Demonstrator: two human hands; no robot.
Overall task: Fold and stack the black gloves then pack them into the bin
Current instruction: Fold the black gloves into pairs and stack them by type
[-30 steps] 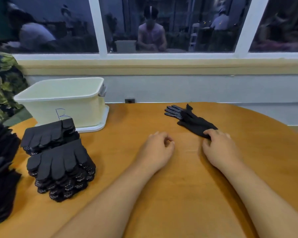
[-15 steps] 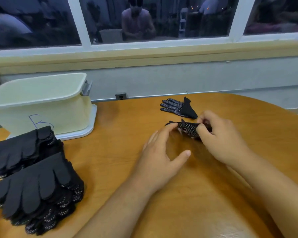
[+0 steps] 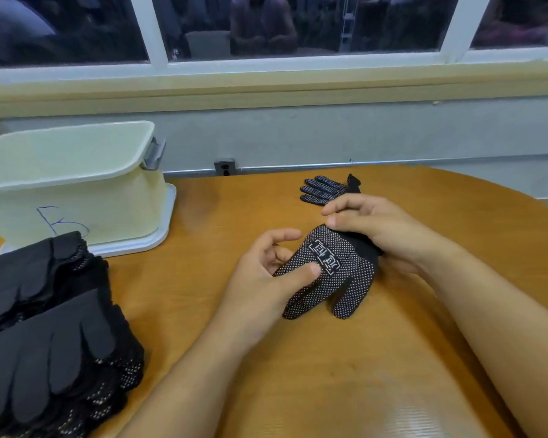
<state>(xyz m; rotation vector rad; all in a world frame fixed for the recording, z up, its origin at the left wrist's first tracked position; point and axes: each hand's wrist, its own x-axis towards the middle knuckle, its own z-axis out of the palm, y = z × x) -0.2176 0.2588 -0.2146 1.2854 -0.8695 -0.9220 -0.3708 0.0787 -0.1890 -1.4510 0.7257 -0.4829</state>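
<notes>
Both hands, left hand (image 3: 266,276) and right hand (image 3: 383,229), pinch one black white-dotted knit glove (image 3: 332,273) above the wooden tabletop (image 3: 298,374), mid-fold; next it wants doubling over.

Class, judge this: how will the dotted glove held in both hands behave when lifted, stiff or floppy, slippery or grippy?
Probably floppy: the dotted glove sags between left hand and right hand. Likely grippy, since dots cover its palm.
</notes>
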